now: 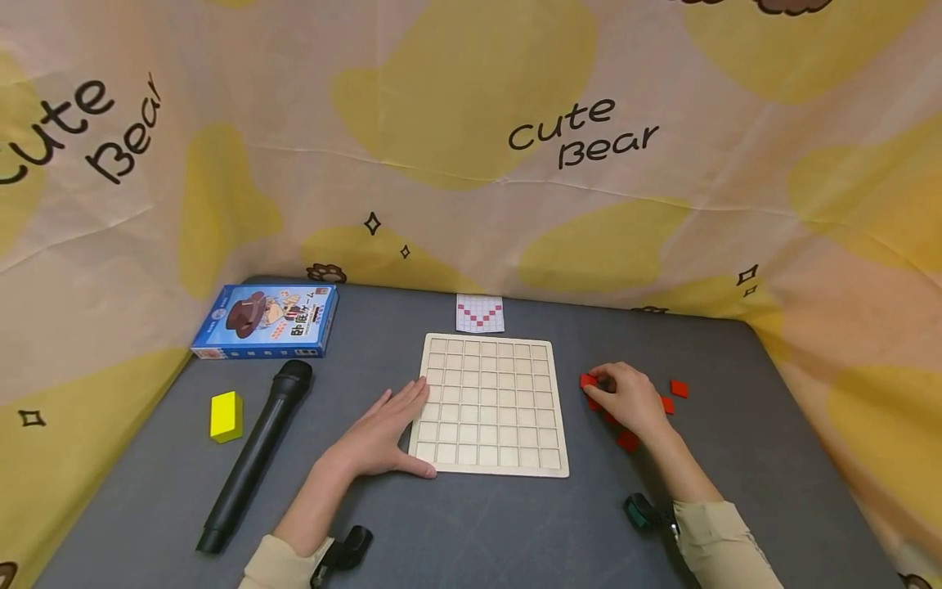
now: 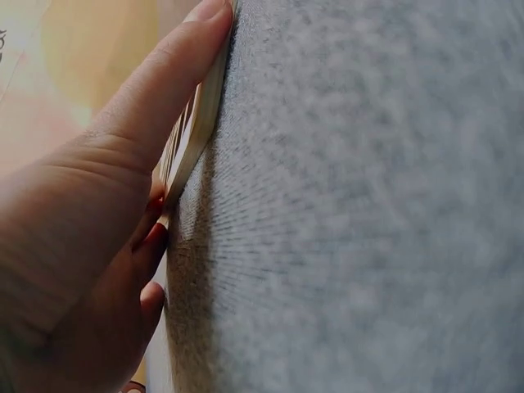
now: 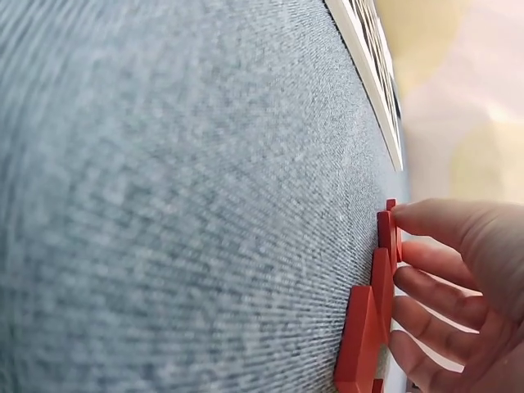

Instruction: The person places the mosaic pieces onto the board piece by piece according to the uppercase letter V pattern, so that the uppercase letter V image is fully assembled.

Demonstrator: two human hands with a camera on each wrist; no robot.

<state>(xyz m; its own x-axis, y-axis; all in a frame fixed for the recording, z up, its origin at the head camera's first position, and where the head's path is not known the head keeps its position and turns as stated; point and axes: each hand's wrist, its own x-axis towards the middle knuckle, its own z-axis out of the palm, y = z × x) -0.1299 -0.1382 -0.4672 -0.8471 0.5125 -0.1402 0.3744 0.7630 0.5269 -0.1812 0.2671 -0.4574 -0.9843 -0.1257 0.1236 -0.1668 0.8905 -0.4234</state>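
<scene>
A pale wooden grid board (image 1: 489,405) with bare square cells lies flat on the table. My left hand (image 1: 379,438) rests against its left side, fingers extended along the edge and thumb at the near left corner. To the right of the board, my right hand (image 1: 631,401) pinches a small red square tile (image 1: 586,380) between thumb and fingers, low over the table. Several more red tiles (image 3: 359,340) lie beneath and around that hand, partly hidden by it; one red tile (image 1: 679,388) sits apart, farther right.
A small card with a pink V pattern (image 1: 480,313) lies beyond the board. On the left are a blue box (image 1: 266,321), a yellow block (image 1: 226,417) and a black microphone (image 1: 253,458). A printed curtain (image 1: 456,204) hangs behind the grey table (image 1: 500,532).
</scene>
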